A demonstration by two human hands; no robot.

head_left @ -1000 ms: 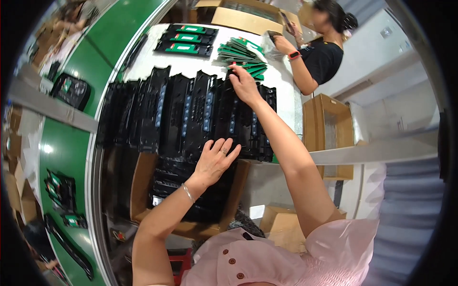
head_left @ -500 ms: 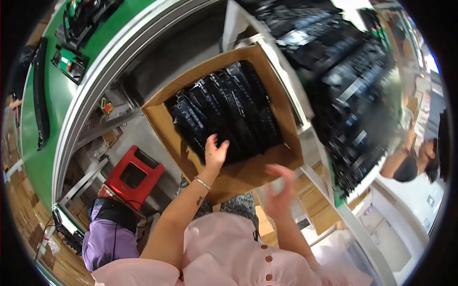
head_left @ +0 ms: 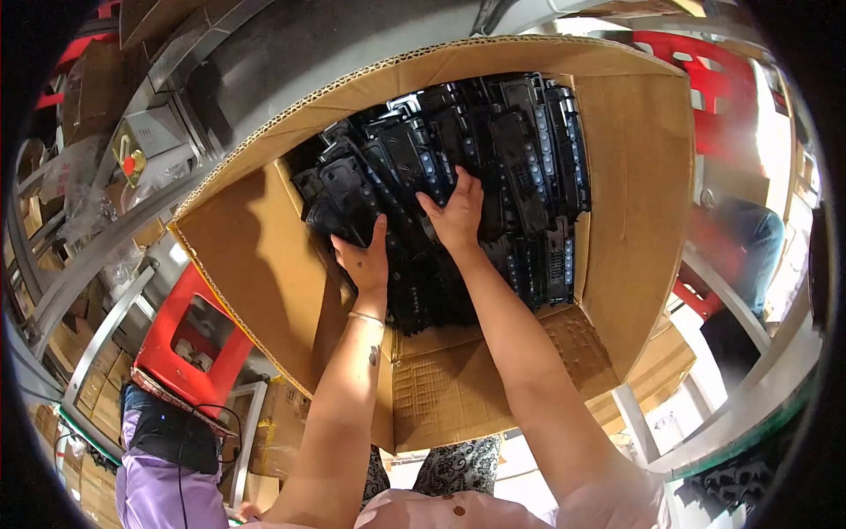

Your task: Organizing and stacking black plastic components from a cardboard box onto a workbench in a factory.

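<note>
Both my hands reach down into a large open cardboard box [head_left: 264, 256] filled with several long black plastic parts [head_left: 520, 150] lying in rows. My left hand [head_left: 363, 258] grips the near end of a cluster of these parts at the left of the pile. Just to its right, my right hand [head_left: 456, 212] closes on the same bundle of black plastic parts [head_left: 388, 176], fingers spread over their tops. The parts under my palms are hidden.
A red stool [head_left: 189, 331] stands left of the box, beside a grey metal frame [head_left: 101, 335]. A person in purple [head_left: 163, 480] sits at the lower left. Another red seat [head_left: 731, 115] and a person's leg [head_left: 749, 238] are at the right. More cartons [head_left: 97, 397] lie below.
My view has swung from the bench top down to the box below it. Both hands have left the black parts on the bench and moved into the box, onto the parts there.
</note>
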